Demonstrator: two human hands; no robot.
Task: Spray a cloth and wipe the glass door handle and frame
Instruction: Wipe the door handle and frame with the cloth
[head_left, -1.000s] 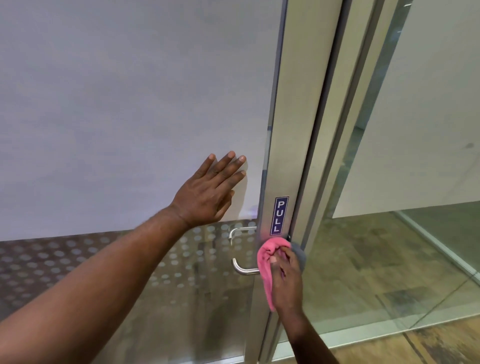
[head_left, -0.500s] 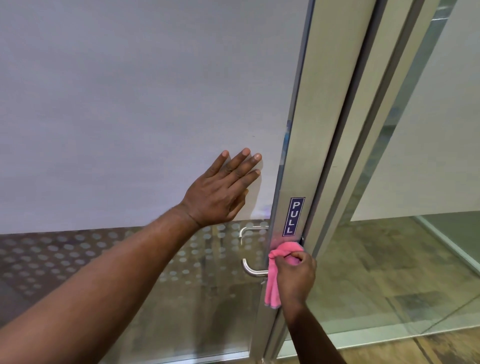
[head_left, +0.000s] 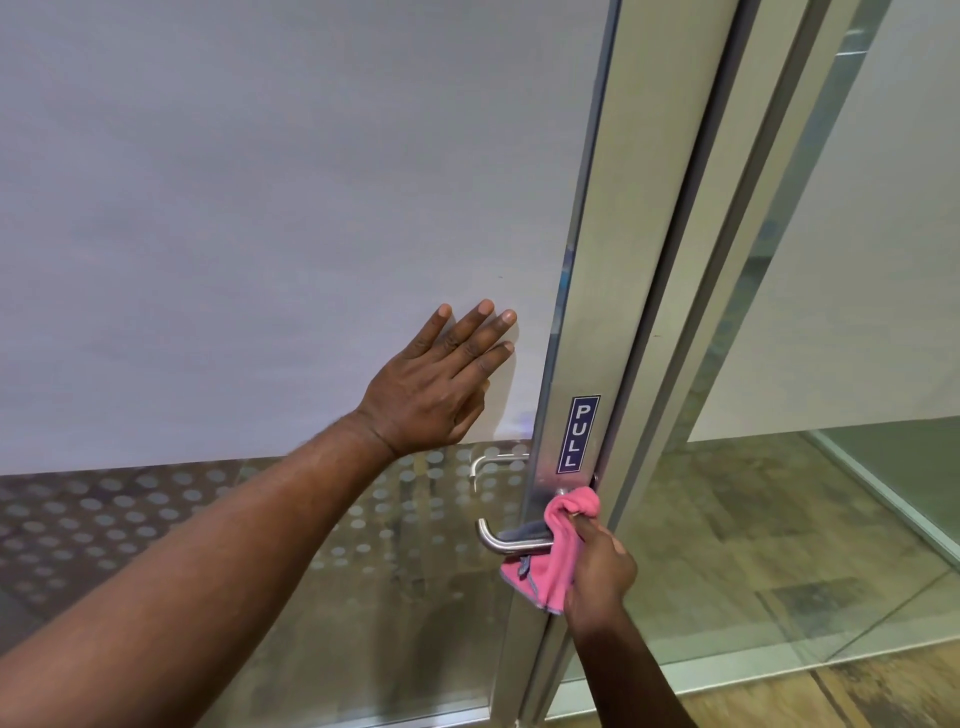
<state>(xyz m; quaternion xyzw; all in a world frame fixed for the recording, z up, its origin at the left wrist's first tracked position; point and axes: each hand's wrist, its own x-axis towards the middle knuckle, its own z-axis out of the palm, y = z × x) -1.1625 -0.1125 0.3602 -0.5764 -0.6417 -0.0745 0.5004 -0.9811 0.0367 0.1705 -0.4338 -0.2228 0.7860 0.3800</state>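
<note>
A frosted glass door (head_left: 260, 208) has a silver metal frame (head_left: 613, 260) with a blue PULL sticker (head_left: 578, 434). Below the sticker a curved steel lever handle (head_left: 506, 540) sticks out to the left. My right hand (head_left: 600, 571) grips a pink cloth (head_left: 561, 551) and presses it against the frame at the base of the handle. The cloth hangs down below the handle. My left hand (head_left: 441, 384) lies flat on the glass with fingers spread, left of the frame and above the handle.
The lower glass carries a dotted frosted pattern (head_left: 156, 519). A second handle (head_left: 493, 462) shows through the glass on the far side. Right of the frame stand a fixed glass panel (head_left: 831, 519) and a brown floor (head_left: 831, 696).
My right hand has worked the cloth around the base of the handle, and more cloth now hangs below the lever. My left hand stays flat on the glass. The camera has shifted a little.
</note>
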